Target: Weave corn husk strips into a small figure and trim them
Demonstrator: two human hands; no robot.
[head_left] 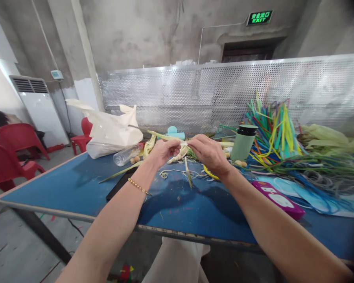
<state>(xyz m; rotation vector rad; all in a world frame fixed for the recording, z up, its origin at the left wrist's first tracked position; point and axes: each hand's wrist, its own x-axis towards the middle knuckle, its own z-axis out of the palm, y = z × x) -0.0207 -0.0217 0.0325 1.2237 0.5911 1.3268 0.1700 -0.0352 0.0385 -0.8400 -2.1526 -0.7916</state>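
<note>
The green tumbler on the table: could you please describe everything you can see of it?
The tumbler has a smooth, matte-looking pale green body and a glossy black lid. It stands upright on the blue table, beyond and to the right of the right hand, which is not holding it. Small tan lumps lie by its base. Its contents are hidden.

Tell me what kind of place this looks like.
Probably a craft workroom in a plain, rough-walled building: a blue worktable holds a bundle of coloured strips and loose plant husks, and a lit green exit sign hangs on the bare grey wall.
</note>
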